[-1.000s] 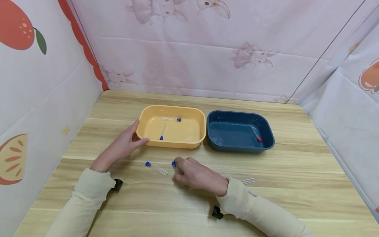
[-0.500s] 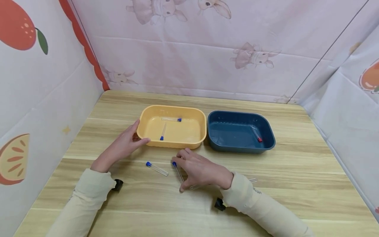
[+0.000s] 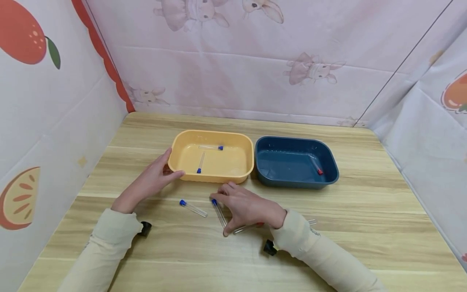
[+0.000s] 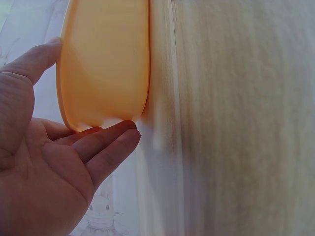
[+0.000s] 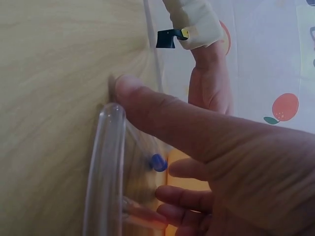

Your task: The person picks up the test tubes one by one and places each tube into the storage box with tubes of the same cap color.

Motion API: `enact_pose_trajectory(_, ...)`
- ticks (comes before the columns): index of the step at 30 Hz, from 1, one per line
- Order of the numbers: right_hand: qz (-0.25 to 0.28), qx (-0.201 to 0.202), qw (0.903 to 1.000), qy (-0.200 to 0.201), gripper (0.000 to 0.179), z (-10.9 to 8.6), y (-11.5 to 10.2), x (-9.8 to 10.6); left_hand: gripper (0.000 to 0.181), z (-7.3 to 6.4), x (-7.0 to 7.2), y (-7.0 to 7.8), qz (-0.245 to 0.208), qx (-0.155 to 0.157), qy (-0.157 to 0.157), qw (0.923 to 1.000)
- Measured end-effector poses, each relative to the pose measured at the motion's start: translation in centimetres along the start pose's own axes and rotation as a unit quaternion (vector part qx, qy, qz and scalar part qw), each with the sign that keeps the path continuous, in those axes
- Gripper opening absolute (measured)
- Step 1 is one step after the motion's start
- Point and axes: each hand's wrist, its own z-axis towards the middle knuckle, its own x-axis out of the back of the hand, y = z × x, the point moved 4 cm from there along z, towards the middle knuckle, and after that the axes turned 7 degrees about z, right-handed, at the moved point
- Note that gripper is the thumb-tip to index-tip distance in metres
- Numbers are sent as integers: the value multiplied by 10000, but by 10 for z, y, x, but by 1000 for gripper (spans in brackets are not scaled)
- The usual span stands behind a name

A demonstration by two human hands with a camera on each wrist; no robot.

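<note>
My left hand (image 3: 153,178) rests at the left end of the yellow bin (image 3: 215,177), straight fingers along its outer wall and thumb at the near rim. My right hand (image 3: 251,209) is spread low over the table. Its thumb and index finger lie apart, near the two ends of a blue-capped test tube (image 3: 220,214). In the right wrist view a blue cap (image 5: 158,162) shows beyond the thumb, and another clear tube (image 5: 104,172) lies up close. Under the right palm, a red cap (image 3: 260,224) peeks out. Left of that hand lies another blue-capped test tube (image 3: 193,208).
Beside the yellow bin stands a dark blue bin (image 3: 295,182) holding a red-capped tube (image 3: 316,165). Two blue-capped tubes, one across (image 3: 211,147) and one lengthwise (image 3: 201,162), lie in the yellow bin. Clear tube ends (image 3: 312,222) show behind the right sleeve.
My right hand has shifted slightly right and its fingers have spread, the thumb moving toward the near side. More of the blue-capped tube under it now shows. The left hand stays put.
</note>
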Motion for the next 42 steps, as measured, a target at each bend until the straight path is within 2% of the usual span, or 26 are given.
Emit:
enact_pose_trajectory(11,-77,57,9999,-45,103,1,0,-2,98,0,0,0,7,27,-1,10000)
enact_pose_trajectory(25,-67,-98,9999,-111,97,1,0,-4,98,0,-2,-4,15,-19,38,10000)
enact_pose_trajectory(33,-98,-65,9999,-8,94,2,1,-5,98,1,-3,-4,-7,-91,62,9999)
enact_pose_trajectory(42,103,141,9995,250,94,0,-1,-4,98,1,-3,-5,-24,-117,62,9999)
